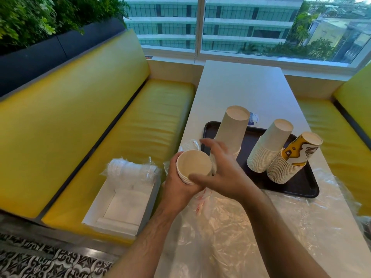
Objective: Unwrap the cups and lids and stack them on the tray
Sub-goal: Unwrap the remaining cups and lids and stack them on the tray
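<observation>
Daylight pours through the big window (241, 25), a green-glass building right outside. A long white table (243, 91) runs up to the sill, yellow padded benches (112, 125) either side. Leafy plants (40, 15) top a dark planter behind the left bench, and there's black-and-white patterned floor tile (40, 261).

Yellow bench (84, 125), white box (120, 207)

Three upside-down cup stacks (232, 129) on one black tray (301, 185), a fourth cup stack (193, 167) gripped in hand, one open white box (120, 205), one sleeve of wrapped lids (130, 169), two hands (222, 173)
</observation>
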Demonstrator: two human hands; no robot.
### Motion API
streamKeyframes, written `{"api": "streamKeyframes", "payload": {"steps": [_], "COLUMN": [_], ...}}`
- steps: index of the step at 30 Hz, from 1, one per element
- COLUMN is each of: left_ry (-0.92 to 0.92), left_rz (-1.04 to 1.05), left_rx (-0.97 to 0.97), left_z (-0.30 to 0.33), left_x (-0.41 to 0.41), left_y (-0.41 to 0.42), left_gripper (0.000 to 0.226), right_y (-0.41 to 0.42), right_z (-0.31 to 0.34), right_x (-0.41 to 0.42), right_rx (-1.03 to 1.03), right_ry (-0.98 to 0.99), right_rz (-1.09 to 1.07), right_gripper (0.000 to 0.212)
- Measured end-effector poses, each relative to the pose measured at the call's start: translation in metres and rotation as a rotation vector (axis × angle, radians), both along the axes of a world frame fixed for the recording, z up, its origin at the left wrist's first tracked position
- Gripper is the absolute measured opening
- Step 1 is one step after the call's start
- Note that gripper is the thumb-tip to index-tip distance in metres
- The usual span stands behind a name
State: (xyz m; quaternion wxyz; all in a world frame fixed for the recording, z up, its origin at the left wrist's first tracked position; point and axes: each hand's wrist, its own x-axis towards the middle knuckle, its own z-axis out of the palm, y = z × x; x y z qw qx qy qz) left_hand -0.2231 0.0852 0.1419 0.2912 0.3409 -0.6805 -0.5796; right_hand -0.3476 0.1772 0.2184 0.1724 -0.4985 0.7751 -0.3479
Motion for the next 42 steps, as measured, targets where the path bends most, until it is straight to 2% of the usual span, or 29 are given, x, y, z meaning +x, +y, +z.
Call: {"api": "streamKeyframes", "payload": {"steps": [3, 9, 14, 22, 26, 28, 31, 36, 39, 42], "left_ry": [-0.012, -0.018, -0.033, -0.049, -0.039, -0.033, -0.01, 0.014, 0.036, 0.039], "left_rz": [-0.016, -0.029, -0.027, -0.018, -0.023, -0.026, -0.03, -0.028, -0.017, -0.01], "left_rx": [0.005, -0.019, -0.037, -0.033, -0.017, -0.007, 0.015, 0.022, 0.036, 0.03], "left_z": [-0.004, 0.0, 0.007, 0.014, 0.012, 0.013, 0.013, 0.009, 0.009, 0.009], "left_x": [0.0, 0.0, 0.002, 0.004, 0.004, 0.005, 0.004, 0.003, 0.003, 0.002], "left_y": [0.0, 0.001, 0.003, 0.007, 0.008, 0.008, 0.008, 0.008, 0.009, 0.01], "left_gripper": [0.108, 0.105, 0.101, 0.092, 0.091, 0.093, 0.091, 0.092, 0.09, 0.089], "right_y": [-0.003, -0.005, -0.007, -0.009, -0.007, -0.005, 0.003, 0.026, 0.033, 0.036], "right_z": [0.002, 0.006, 0.012, 0.011, 0.02, 0.022, 0.017, 0.018, 0.027, 0.033], "right_x": [0.005, 0.006, 0.008, 0.001, -0.011, -0.015, -0.024, -0.047, -0.056, -0.06], "right_rx": [0.094, 0.096, -0.046, -0.156, -0.392, -0.414, -0.356, -0.168, -0.031, 0.06], "right_ry": [0.022, -0.039, -0.08, -0.149, -0.314, -0.383, -0.424, -0.429, -0.393, -0.336], "right_rz": [0.059, 0.017, -0.058, -0.081, -0.125, -0.14, -0.117, 0.012, 0.102, 0.102], "right_gripper": [0.104, 0.107, 0.095, 0.09, 0.075, 0.07, 0.071, 0.088, 0.081, 0.074]}}
